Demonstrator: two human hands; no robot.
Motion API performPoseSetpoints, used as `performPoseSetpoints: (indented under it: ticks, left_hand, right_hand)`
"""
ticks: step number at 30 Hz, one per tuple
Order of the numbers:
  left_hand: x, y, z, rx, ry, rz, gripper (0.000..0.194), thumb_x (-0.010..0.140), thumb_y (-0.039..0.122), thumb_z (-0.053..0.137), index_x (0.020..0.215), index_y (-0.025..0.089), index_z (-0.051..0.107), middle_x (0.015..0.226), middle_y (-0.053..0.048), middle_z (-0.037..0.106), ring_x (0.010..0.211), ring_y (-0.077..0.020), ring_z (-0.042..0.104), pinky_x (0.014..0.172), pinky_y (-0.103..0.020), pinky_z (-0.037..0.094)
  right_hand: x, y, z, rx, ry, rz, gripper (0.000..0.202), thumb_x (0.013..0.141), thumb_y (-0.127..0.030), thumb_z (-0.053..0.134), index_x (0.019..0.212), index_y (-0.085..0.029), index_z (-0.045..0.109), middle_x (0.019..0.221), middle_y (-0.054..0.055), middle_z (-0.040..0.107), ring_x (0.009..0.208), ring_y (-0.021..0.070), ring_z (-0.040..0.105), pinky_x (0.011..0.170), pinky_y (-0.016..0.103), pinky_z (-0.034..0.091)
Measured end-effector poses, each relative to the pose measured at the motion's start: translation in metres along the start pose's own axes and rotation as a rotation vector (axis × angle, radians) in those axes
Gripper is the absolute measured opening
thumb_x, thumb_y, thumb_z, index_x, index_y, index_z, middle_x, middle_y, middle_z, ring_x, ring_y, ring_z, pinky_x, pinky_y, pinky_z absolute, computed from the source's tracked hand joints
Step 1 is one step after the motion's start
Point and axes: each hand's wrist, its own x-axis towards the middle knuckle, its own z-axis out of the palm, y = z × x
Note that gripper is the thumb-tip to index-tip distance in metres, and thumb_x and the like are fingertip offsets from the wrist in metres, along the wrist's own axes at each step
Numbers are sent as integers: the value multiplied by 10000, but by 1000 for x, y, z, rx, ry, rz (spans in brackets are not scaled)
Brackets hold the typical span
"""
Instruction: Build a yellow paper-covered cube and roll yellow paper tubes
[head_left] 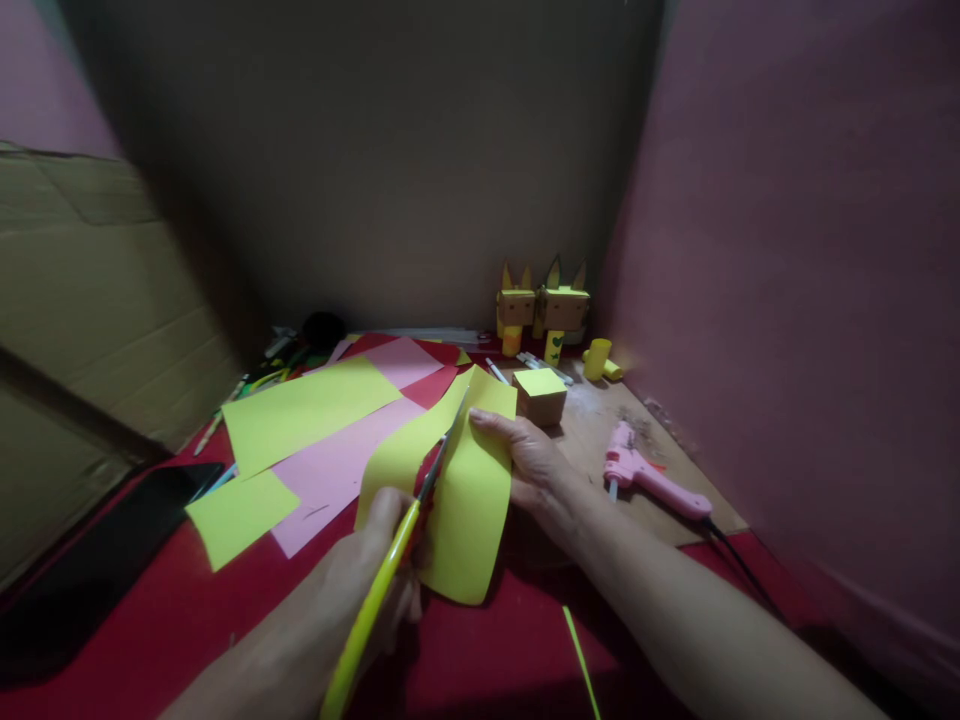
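1. Nearest, a thin yellow strip (581, 660) lies on the red counter (487, 650)
2. The left hand (379, 550) is closed around scissors (373, 595) with yellow handles, the blades on a yellow sheet (472, 515), partly divided, held above the counter
3. The right hand (538, 465) grips the sheet's right side, thumb on top
4. To the right, a pink glue gun (652, 482) rests on a brown board (679, 445); to the left, loose paper (311, 408) in yellow, pink and red overlaps
5. Beyond the right hand stands a small box (541, 403) with a yellow top
6. Farther back are pens (551, 368), a yellow cylinder (597, 360) standing upright, and two cardboard figures (565, 310) with pointed ears, side by side
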Motion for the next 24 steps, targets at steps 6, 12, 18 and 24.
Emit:
performPoseSetpoints:
  ticks: [6, 12, 18, 24]
  left_hand:
    - [5, -1, 0, -39, -43, -89, 473, 963, 464, 184, 759, 223, 536, 328, -13, 479, 333, -197, 495, 387, -292, 381]
    - [5, -5, -3, -59, -69, -77, 327, 936, 460, 336, 797, 239, 532, 370, -3, 493, 396, -216, 549, 431, -313, 418]
    - [3, -3, -3, -82, -80, -79, 399, 947, 469, 267, 697, 256, 494, 378, -13, 509, 353, -202, 515, 397, -312, 384]
    - [8, -11, 3, -47, -35, -111, 426, 937, 517, 277, 669, 242, 460, 364, 4, 530, 302, -142, 446, 362, -216, 290]
  right_hand:
    - [-1, -1, 2, 15, 14, -20, 363, 551, -175, 859, 881, -157, 709, 727, 32, 755, 755, 239, 715, 790, 405, 575]
    - [-3, -2, 4, 21, 5, 6, 354, 560, -169, 845, 889, -148, 715, 735, 44, 759, 784, 250, 717, 809, 419, 571]
    - [-3, -1, 3, 9, -5, 10, 354, 559, -189, 850, 887, -145, 726, 742, 55, 764, 799, 270, 725, 794, 430, 580]
    - [-3, -1, 3, 1, -8, 14, 337, 573, -185, 843, 883, -135, 720, 718, 51, 759, 784, 267, 729, 796, 427, 585]
